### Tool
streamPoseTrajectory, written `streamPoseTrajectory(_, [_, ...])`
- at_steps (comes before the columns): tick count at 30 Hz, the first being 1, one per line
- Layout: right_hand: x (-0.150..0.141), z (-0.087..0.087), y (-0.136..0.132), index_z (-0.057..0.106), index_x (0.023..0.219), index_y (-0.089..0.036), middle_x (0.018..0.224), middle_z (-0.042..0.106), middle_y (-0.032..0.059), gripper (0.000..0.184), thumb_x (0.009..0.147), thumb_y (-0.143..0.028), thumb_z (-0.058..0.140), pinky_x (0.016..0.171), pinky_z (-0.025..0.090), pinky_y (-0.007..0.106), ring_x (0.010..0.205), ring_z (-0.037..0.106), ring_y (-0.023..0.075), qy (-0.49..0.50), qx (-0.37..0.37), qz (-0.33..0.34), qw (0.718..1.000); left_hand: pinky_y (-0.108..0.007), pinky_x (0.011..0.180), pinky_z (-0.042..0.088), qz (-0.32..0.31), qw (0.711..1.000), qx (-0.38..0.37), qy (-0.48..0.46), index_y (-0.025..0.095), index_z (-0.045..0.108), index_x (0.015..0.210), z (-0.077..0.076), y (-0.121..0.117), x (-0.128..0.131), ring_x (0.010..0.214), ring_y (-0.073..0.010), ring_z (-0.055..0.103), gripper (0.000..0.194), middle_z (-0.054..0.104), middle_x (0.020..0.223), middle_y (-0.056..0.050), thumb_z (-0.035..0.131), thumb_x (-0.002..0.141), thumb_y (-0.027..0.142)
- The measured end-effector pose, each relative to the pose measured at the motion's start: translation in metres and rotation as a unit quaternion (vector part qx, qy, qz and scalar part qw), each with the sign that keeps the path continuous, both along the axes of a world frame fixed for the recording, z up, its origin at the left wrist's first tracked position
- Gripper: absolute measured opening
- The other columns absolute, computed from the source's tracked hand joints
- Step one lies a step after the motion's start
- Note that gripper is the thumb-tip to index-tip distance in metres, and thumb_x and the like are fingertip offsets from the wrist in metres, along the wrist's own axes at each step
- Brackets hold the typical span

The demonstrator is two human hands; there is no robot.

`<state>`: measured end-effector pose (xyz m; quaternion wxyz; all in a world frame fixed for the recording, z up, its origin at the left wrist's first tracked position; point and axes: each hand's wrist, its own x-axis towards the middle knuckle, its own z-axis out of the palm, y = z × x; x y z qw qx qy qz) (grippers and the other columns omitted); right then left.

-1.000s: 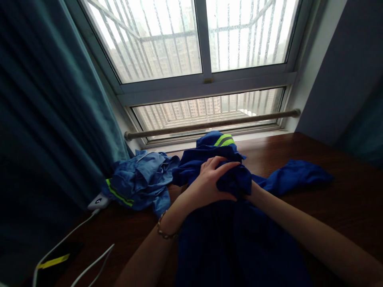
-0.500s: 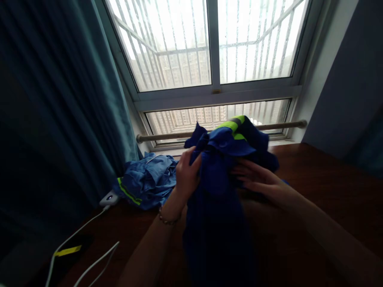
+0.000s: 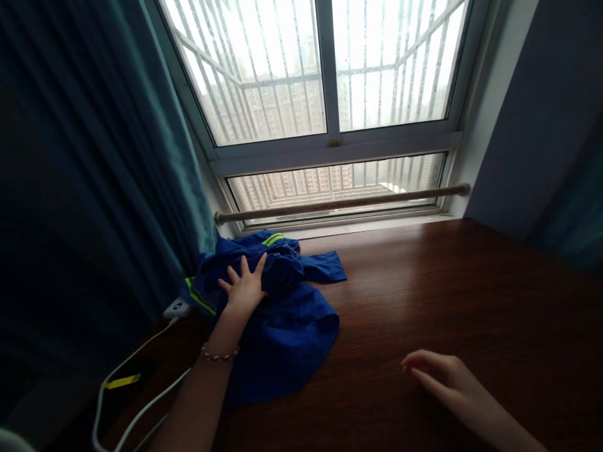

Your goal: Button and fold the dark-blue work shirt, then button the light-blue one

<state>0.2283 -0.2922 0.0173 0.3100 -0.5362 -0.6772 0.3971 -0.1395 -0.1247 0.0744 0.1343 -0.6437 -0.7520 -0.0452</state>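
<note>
My left hand (image 3: 245, 290) lies with spread fingers on top of a crumpled dark blue garment (image 3: 292, 333) with lime-yellow stripes. It presses on the cloth without gripping it. One sleeve of the garment (image 3: 325, 267) reaches out to the right over the wooden tabletop. Beneath and left of it shows an edge of another blue cloth with a lime stripe (image 3: 201, 298), mostly covered. Lower right, my right hand (image 3: 443, 380) hovers over the table, away from the garment. Its fingers are loosely curled, a gap shows behind the thumb, and nothing is in it.
A brown wooden table (image 3: 424, 282) runs up to a barred window with a horizontal rail (image 3: 339, 204). Blue curtains (image 3: 155, 157) hang at left. A small white device (image 3: 178, 307) with a white cable (image 3: 136, 351) and a yellow strip (image 3: 123, 381) are at lower left.
The dark blue garment, held up between both hands before, now lies at left over the other blue cloth. My left hand has let go and spread out; my right hand has drawn back toward the lower right.
</note>
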Motion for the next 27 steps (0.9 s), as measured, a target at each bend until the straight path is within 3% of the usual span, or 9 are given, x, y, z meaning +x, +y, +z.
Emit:
streamPoseTrajectory(3, [-0.015, -0.015, -0.014, 0.063, 0.086, -0.021, 0.088, 0.065, 0.0035, 0.022, 0.082, -0.034, 0.046, 0.077, 0.047, 0.032, 0.085, 0.06, 0.0206, -0.013, 0.027, -0.014, 0.999, -0.066, 0.093, 0.011, -0.123, 0.99, 0.034, 0.054, 0.034, 0.011, 0.137, -0.009, -0.014, 0.018, 0.127, -0.0453, 0.0, 0.097, -0.003, 0.146, -0.011, 0.069, 0.059, 0.044])
streamPoseTrajectory(6, [-0.022, -0.024, -0.023, 0.062, 0.086, -0.022, 0.087, 0.064, 0.0038, 0.021, 0.083, -0.031, 0.044, 0.077, 0.046, 0.031, 0.085, 0.059, 0.0205, -0.021, 0.066, -0.019, 0.997, -0.065, 0.095, 0.0, -0.266, 0.958, -0.066, 0.08, 0.039, 0.021, 0.134, -0.022, -0.034, 0.029, 0.128, -0.0425, -0.008, 0.103, 0.001, 0.147, -0.005, 0.073, 0.047, 0.051])
streamPoseTrajectory(8, [-0.023, -0.027, -0.027, 0.062, 0.087, -0.023, 0.087, 0.063, 0.0034, 0.021, 0.083, -0.031, 0.042, 0.076, 0.047, 0.031, 0.085, 0.059, 0.0203, -0.017, 0.083, -0.016, 0.996, -0.065, 0.094, 0.0, -0.31, 0.935, -0.161, 0.067, 0.041, 0.027, 0.132, -0.037, -0.042, 0.027, 0.129, -0.0426, -0.002, 0.1, 0.012, 0.145, -0.006, 0.073, 0.044, 0.052])
streamPoseTrajectory(11, [-0.022, -0.031, -0.034, 0.061, 0.087, -0.025, 0.087, 0.062, 0.0031, 0.02, 0.083, -0.029, 0.042, 0.075, 0.047, 0.03, 0.084, 0.058, 0.0201, -0.008, 0.102, -0.014, 0.995, -0.06, 0.095, 0.017, -0.307, 0.923, -0.23, 0.019, 0.039, 0.038, 0.126, -0.06, -0.042, 0.015, 0.127, -0.0383, 0.018, 0.078, 0.031, 0.136, -0.008, 0.068, 0.054, 0.05])
streamPoseTrajectory(15, [-0.021, -0.036, -0.038, 0.06, 0.087, -0.024, 0.087, 0.061, 0.0036, 0.019, 0.083, -0.028, 0.042, 0.074, 0.046, 0.03, 0.084, 0.057, 0.0192, -0.008, 0.12, -0.015, 0.993, -0.044, 0.086, 0.035, -0.263, 0.958, -0.109, 0.014, 0.025, 0.058, 0.1, -0.072, -0.033, 0.009, 0.107, -0.0284, 0.043, 0.027, 0.052, 0.111, -0.009, 0.043, 0.08, 0.034])
streamPoseTrajectory(19, [-0.025, -0.04, -0.038, 0.06, 0.08, -0.021, 0.08, 0.061, 0.004, 0.021, 0.084, -0.031, 0.042, 0.071, 0.045, 0.028, 0.078, 0.057, 0.0184, -0.025, 0.131, -0.048, 0.99, -0.045, 0.085, 0.033, -0.183, 0.978, 0.024, 0.093, 0.019, 0.059, 0.095, -0.064, -0.022, 0.017, 0.097, -0.0287, 0.046, 0.037, 0.055, 0.098, -0.012, 0.024, 0.083, 0.016])
streamPoseTrajectory(23, [-0.043, -0.034, -0.045, 0.043, 0.046, -0.019, 0.046, 0.045, 0.0002, 0.046, 0.084, -0.045, 0.039, 0.048, 0.036, 0.026, 0.046, 0.046, 0.0133, -0.037, 0.137, -0.139, 0.98, -0.047, 0.084, 0.032, -0.105, 0.99, 0.037, 0.084, 0.013, 0.061, 0.093, -0.055, -0.021, 0.044, 0.096, -0.0311, 0.045, 0.041, 0.056, 0.096, -0.016, 0.022, 0.082, 0.011])
streamPoseTrajectory(25, [-0.054, -0.019, -0.056, 0.036, 0.04, -0.02, 0.04, 0.037, -0.0005, 0.053, 0.085, -0.048, 0.033, 0.043, 0.03, 0.026, 0.04, 0.039, 0.0118, -0.017, 0.148, -0.14, 0.979, -0.046, 0.081, 0.033, -0.105, 0.993, 0.037, 0.049, 0.012, 0.061, 0.09, -0.048, -0.039, 0.07, 0.092, -0.0306, 0.047, 0.034, 0.057, 0.093, -0.016, 0.028, 0.081, 0.014])
streamPoseTrajectory(27, [-0.06, 0.004, -0.071, 0.041, 0.04, -0.022, 0.041, 0.038, 0.0005, 0.055, 0.086, -0.049, 0.027, 0.042, 0.03, 0.027, 0.039, 0.038, 0.0126, 0.006, 0.152, -0.1, 0.983, -0.041, 0.076, 0.037, -0.185, 0.98, 0.054, -0.045, 0.014, 0.061, 0.084, -0.033, -0.076, 0.1, 0.086, -0.028, 0.05, 0.028, 0.058, 0.088, -0.014, 0.037, 0.082, 0.029])
